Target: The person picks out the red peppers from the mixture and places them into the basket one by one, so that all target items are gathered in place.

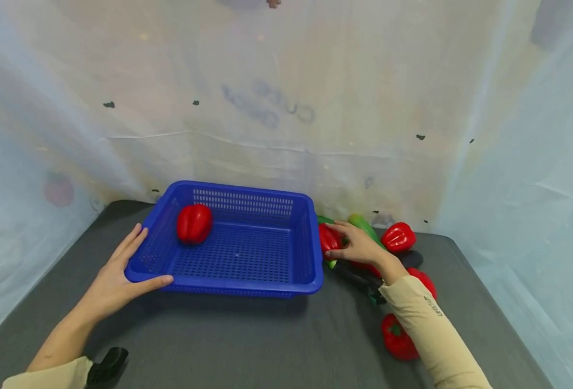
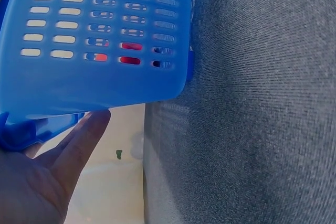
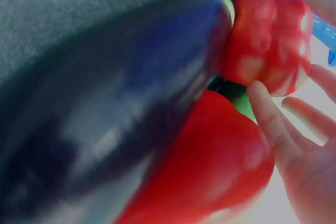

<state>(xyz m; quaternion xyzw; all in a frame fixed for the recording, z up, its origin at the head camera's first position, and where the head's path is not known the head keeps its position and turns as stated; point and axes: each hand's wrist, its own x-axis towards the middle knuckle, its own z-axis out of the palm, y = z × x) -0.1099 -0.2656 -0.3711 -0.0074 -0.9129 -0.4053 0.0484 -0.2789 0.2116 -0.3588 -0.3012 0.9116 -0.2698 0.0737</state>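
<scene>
Tabletop (image 1: 247,346), near R: loose red pepper (image 1: 399,339). L hand (image 1: 113,281), spread wide, touches near-L corner of blue basket (image 1: 237,286). Eggplant (image 1: 354,274) lies R of basket; just past it, R hand (image 1: 361,246), fingers parted, touches second pepper (image 1: 328,242), apparently not lifted yet. Prob. early stage: one basketed pepper (image 1: 195,223) inside; green veg. (image 1: 364,226), far pepper (image 1: 399,236), etc., left outside.

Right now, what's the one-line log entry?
left hand: at basket corner; right hand: at red pepper beside basket; in basket: another pepper
</scene>
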